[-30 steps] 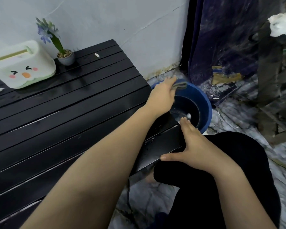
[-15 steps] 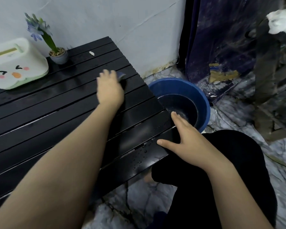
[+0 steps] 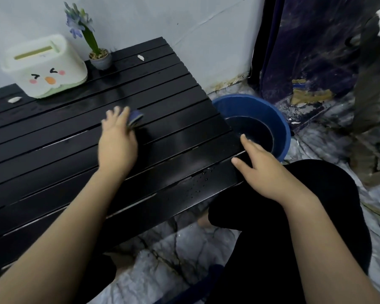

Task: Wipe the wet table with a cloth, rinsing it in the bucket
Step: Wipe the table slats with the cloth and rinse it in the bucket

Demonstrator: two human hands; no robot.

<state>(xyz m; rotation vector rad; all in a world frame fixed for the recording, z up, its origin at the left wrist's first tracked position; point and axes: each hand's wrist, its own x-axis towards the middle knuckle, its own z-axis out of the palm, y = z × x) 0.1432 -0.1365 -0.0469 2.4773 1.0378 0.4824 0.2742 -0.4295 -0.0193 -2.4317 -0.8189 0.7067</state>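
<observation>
My left hand (image 3: 116, 141) presses a dark blue cloth (image 3: 135, 118) onto the middle of the black slatted table (image 3: 53, 154); only the cloth's far edge shows past my fingers. My right hand (image 3: 263, 172) lies flat on the table's near right corner, fingers spread, holding nothing. A blue bucket (image 3: 279, 119) with dark water stands on the floor just beyond that corner. Water drops glisten on the slats near my right hand.
A white tissue box with a cartoon face (image 3: 44, 66) and a small potted flower (image 3: 100, 59) stand at the table's back by the wall. Two white scraps (image 3: 140, 57) (image 3: 14, 99) lie on the slats. My dark-clothed knee (image 3: 294, 216) is under the right corner.
My left hand carried the cloth from the bucket's rim leftward onto the table and is now at mid-table. My right hand stayed on the corner.
</observation>
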